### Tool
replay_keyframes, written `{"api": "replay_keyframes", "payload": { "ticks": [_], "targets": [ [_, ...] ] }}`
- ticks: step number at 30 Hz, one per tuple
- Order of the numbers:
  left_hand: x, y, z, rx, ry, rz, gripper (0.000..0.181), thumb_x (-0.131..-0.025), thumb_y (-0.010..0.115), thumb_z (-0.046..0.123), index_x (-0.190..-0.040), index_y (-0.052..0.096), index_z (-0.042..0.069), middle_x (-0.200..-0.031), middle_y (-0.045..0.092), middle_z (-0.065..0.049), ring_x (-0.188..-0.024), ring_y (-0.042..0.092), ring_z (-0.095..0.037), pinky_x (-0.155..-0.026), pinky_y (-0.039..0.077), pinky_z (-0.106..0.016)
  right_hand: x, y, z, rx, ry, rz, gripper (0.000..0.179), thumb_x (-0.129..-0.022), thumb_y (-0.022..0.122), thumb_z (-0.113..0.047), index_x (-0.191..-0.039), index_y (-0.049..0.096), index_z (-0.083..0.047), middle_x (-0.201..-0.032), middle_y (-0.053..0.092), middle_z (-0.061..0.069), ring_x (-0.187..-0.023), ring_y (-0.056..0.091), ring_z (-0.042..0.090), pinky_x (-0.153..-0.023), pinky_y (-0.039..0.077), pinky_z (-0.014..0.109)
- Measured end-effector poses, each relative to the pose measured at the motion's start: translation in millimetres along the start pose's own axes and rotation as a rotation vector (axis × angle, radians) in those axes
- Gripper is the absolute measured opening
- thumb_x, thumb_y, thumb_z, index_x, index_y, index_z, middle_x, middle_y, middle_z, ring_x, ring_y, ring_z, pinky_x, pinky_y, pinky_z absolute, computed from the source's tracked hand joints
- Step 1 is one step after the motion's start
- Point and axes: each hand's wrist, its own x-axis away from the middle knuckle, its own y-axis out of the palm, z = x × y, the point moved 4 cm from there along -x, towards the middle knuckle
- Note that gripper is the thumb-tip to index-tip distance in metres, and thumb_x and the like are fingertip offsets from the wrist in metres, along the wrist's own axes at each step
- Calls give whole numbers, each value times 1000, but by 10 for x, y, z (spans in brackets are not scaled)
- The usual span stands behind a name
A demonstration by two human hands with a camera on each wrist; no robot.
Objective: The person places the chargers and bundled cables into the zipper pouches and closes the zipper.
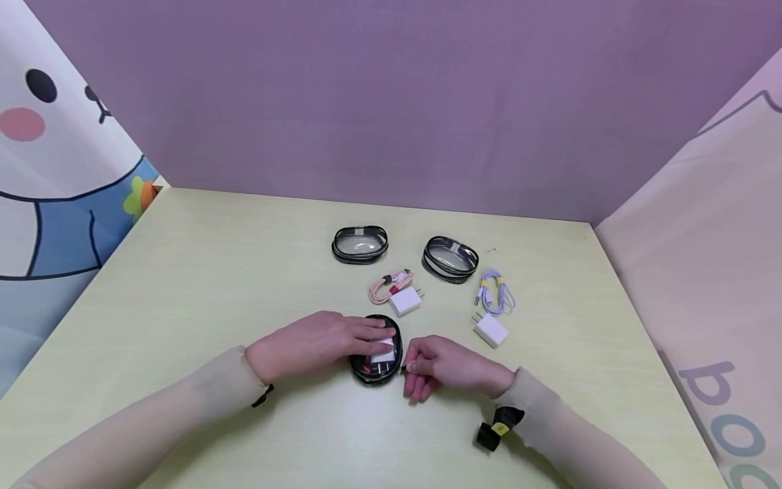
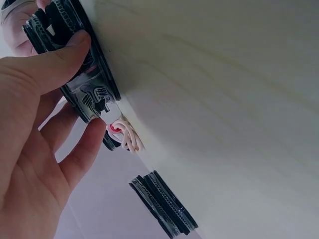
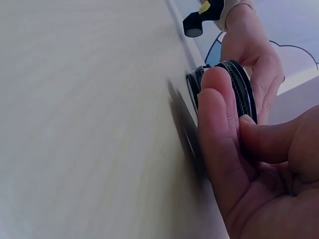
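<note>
bare table (image 1: 201,272) lies wide beyond the left hand (image 1: 311,343), flat atop the pouch (image 1: 375,360); right hand (image 1: 449,370) pinches its zipper edge.

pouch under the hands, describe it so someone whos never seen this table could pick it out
On the pale yellow-green table, look at the near edge of the cluster of pouches, cables and chargers. The pouch lies between the left hand and right hand. Unlike the two empty pouches behind it, it holds a white charger.

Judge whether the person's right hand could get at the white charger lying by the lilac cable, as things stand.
Probably yes: the right hand lies near the white charger, with only bare table between, though it first must let go of the pouch's zip.
</note>
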Motion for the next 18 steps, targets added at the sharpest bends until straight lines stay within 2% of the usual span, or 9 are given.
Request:
{"api": "replay_keyframes", "payload": {
  "ticks": [10,14,18],
  "targets": [
    [-41,-22,17,-8,-26,-1,56,-92,70,5,-141,59,29,-150,48,6,-136,45,-15,-75,55,-34,4,92,16,-21,-2,-43,10,-103,46,0,-101,54,7,-86,71,20,-71,70,24,-67,59,35],
    [-42,-49,40,-53,-26,-4,55,-91,71,7,-140,60,28,-148,51,4,-135,48,-16,-73,54,-32,29,39,33,-22,-14,-23,12,-103,45,0,-103,54,8,-88,71,20,-73,70,26,-69,59,37],
    [-7,-93,48,-88,-37,9,51,-90,72,9,-138,62,25,-145,53,2,-131,52,-18,-77,54,-34,70,-68,49,-6,-28,33,15,-104,42,-1,-104,54,6,-90,70,20,-76,70,28,-70,59,39]
  ]
}}
